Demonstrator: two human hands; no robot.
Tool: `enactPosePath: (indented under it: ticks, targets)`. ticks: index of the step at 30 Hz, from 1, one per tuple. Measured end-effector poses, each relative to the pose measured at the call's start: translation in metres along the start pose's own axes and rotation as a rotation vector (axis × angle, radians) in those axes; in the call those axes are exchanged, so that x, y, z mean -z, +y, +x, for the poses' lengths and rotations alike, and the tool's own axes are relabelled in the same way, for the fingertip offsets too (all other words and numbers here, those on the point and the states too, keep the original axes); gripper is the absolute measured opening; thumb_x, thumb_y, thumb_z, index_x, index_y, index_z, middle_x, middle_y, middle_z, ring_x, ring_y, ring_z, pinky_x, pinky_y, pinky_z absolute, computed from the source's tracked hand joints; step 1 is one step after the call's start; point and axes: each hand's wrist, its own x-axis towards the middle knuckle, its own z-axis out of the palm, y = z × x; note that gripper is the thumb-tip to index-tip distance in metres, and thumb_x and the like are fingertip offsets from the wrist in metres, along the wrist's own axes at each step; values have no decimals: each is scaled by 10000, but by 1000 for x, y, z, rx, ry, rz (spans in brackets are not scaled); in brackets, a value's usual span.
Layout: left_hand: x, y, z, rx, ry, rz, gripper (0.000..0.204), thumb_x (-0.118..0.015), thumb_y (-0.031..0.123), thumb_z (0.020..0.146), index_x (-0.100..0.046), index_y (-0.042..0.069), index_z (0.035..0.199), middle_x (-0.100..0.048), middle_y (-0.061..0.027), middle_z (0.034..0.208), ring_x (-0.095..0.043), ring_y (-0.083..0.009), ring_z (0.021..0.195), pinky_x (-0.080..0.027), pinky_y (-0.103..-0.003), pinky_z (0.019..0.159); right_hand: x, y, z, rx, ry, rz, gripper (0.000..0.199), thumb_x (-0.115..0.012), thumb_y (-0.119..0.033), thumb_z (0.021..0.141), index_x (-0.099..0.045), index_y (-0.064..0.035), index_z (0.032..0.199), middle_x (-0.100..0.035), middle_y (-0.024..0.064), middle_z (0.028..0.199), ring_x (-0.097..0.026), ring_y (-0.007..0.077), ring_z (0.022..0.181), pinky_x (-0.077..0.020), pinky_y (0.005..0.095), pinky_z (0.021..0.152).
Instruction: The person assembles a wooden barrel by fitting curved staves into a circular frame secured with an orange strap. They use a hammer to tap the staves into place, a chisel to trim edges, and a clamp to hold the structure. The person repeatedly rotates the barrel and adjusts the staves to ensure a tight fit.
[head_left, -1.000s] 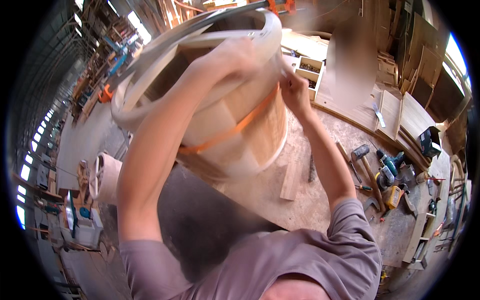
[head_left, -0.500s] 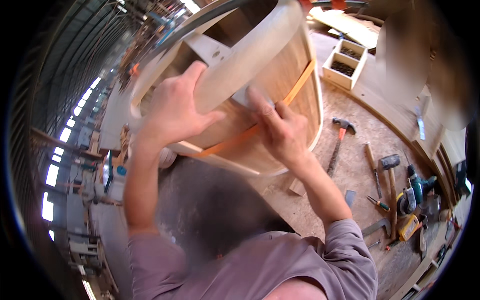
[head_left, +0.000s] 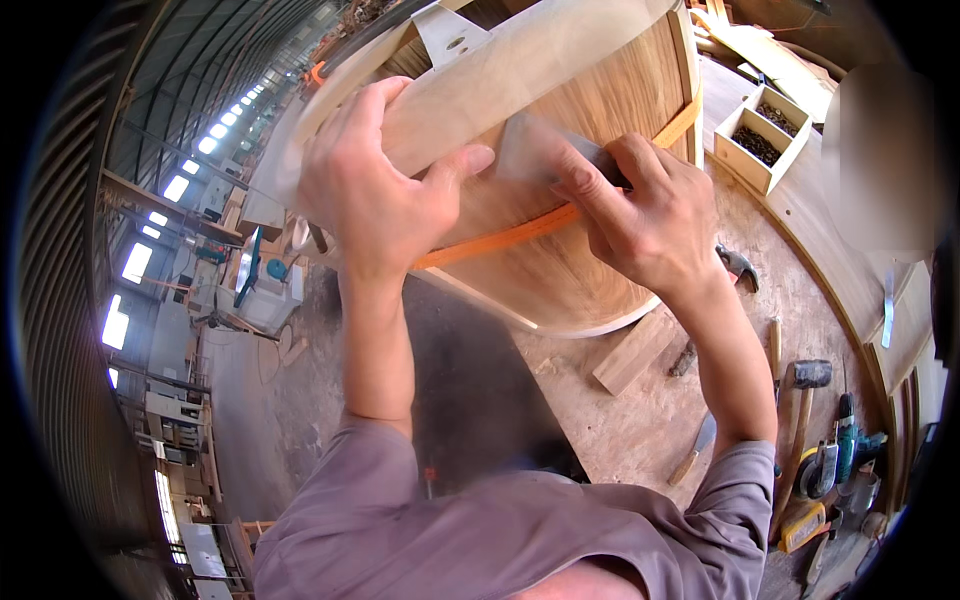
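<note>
In front of me stands a rounded wooden furniture body (head_left: 630,80) with a thick pale rim (head_left: 500,90). My left hand (head_left: 385,195) is wrapped over that rim, thumb on the outer side, fingertips hidden behind it. Between thumb and bent fingers, my right hand (head_left: 650,215) pinches a flat grey scraper-like piece (head_left: 533,145). The piece is blurred and lies close against the wood just below the rim; whether it touches is unclear. An orange band (head_left: 515,232) runs across the wooden side beneath both hands. A pale plate with holes (head_left: 450,38) shows inside the opening.
On the bench at right are a wood block (head_left: 637,352), claw hammer (head_left: 738,267), mallet (head_left: 810,374), small knife-like tool (head_left: 693,450) and green drill (head_left: 848,430). A two-part wooden box (head_left: 757,150) holds small dark pieces. Beyond it, part of the view is blurred.
The view has shifted, so the bench tools appear farther right. My right hand still pinches the grey piece, now farther from the left hand along the side. My left hand stays on the rim.
</note>
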Motion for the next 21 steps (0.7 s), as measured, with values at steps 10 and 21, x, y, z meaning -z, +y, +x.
enactPosePath:
  ticks: [10,21]
  targets:
    - [-7,3,-2,-11,60,8,601,-932,153,619,-701,0,1152,-771,-124,987,-743,-253,893,-572,-356,822,29,18,29,93,-155,63,654,-786,-110,779,-684,-235,1413,-452,28,724,-527,190,545,-425,349,443]
    - [-8,0,-3,-77,42,-90,525,-836,65,716,-678,-38,1206,-764,-115,1020,-719,-215,936,-559,-332,871,0,-6,12,-50,66,143,609,-785,-98,823,-685,-208,1413,-454,22,713,-507,177,532,-417,344,446]
